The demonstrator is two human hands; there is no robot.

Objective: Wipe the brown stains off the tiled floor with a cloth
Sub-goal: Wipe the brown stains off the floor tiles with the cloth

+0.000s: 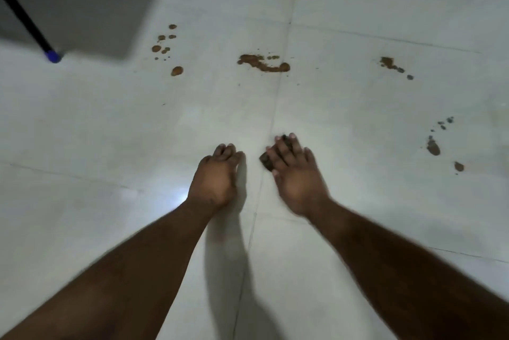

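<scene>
While brown stains (264, 63) remain, right hand (296, 174) presses dark cloth (266, 160)

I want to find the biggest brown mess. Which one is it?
Look at the white floor, past both hands, where two tile lines cross. Just below that crossing lies the long stain, stretched across the line. Its neighbours left and right are scattered small dots; this one is a single joined smear.

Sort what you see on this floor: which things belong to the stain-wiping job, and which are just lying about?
Belongs to the job:
- dark cloth under the right hand
- brown stains
- tiled floor

Just there:
- black pole with blue tip
- left hand, holding nothing
</scene>
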